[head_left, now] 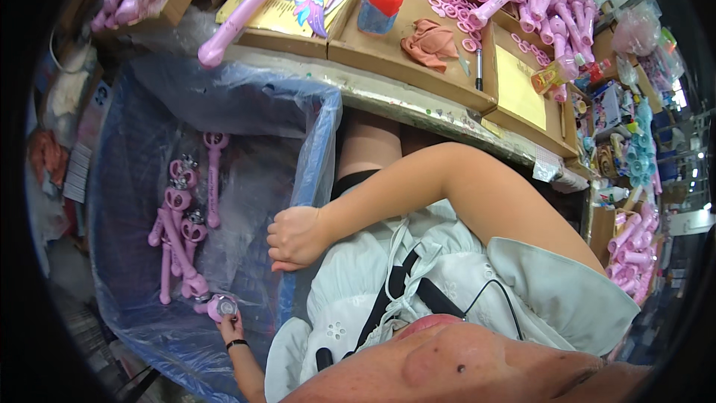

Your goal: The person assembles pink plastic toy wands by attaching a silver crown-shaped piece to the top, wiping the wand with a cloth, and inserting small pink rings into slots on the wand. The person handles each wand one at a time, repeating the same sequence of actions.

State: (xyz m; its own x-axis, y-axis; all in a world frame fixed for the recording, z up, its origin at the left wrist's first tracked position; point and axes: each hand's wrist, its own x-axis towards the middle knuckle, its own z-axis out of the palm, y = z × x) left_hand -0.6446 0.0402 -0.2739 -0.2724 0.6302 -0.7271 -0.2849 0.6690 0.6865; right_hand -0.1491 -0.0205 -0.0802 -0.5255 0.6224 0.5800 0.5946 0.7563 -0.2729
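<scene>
Pink plastic wand with round shiny head (pixel 223 307) is low inside deep blue bin lined with clear film (pixel 310 168); left hand (pixel 230 325) holds it, fingers closed round head; other pink plastic wands (pixel 177 242), some with silvery crown tops, lie nearby inside bin; right hand (pixel 296 236) curled in fist near bin rim, palm hidden, so cannot tell if something is inside; step in hand seems placing or picking up wand, which one unclear; next move calls for steady grip, without knocking neighbours.
</scene>
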